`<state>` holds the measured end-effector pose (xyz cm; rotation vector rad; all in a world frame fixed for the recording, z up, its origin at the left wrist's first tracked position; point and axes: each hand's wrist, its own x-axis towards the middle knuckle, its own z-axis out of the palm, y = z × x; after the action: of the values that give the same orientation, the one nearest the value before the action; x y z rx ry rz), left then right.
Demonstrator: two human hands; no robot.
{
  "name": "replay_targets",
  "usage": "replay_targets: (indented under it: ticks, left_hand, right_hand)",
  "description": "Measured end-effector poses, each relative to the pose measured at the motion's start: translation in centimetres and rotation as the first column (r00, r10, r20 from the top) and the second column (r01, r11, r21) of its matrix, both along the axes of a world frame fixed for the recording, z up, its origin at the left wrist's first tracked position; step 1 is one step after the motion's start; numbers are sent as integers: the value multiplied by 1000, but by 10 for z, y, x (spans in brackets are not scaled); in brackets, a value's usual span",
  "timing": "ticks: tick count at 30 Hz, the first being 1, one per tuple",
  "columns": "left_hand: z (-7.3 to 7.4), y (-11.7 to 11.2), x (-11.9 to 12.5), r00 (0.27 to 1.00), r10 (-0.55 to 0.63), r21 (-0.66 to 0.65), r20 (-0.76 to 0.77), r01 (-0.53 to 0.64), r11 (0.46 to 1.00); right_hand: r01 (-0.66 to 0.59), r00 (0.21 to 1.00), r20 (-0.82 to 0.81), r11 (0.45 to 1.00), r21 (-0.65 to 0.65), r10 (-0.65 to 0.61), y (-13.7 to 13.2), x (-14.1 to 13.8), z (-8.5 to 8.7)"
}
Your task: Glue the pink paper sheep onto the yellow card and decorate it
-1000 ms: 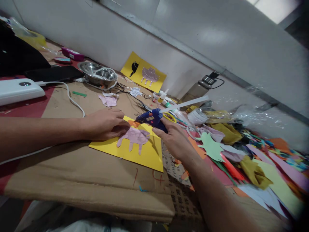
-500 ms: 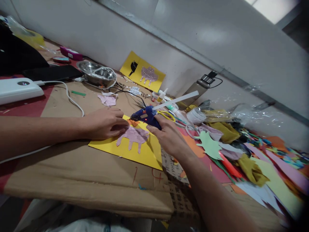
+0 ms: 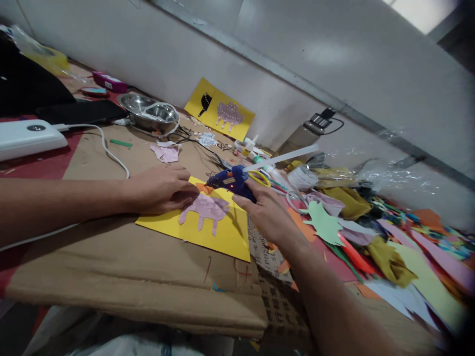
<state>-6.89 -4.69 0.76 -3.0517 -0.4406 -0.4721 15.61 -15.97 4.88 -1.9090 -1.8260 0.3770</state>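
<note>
My right hand grips a blue hot glue gun, whose red light is lit and from whose back a long pale glue stick juts. The gun's nozzle is over an orange scrap at the top of a yellow card. On the card lies a lilac dinosaur-shaped cutout. My left hand rests on the card's left side, fingers curled and closed at the cutout's edge. What its fingertips pinch, if anything, is hidden.
A finished-looking yellow card leans on the wall. Behind my left hand stands a steel bowl; a white power bank lies left. A bottle, yellow-handled scissors, a green cutout and paper scraps crowd the right.
My right hand has moved the glue gun a little to the right, showing more of the orange scrap. My left hand and the card have stayed in place.
</note>
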Motion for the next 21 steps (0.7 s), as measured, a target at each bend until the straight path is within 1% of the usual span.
replay_targets:
  ticks: [3,8,13,21]
  left_hand:
    - [1,-1,0,1000,20,-9,-20,-21,1000]
    - [0,-1,1,999,43,-30,-17,-43,999]
    - [0,-1,1,999,49,-43,-6,-49,998]
    - [0,0,0,999,36,-55,-4,-36,998]
  right_hand:
    - [-58,998,-35,998,-5,58,0,-1,0]
    - [-42,999,-20,999,3,42,2,-6,1]
    - [-74,996,-44,997,-10,74,3,-10,4]
    - [-101,990,-95,995,15,102,1,-7,5]
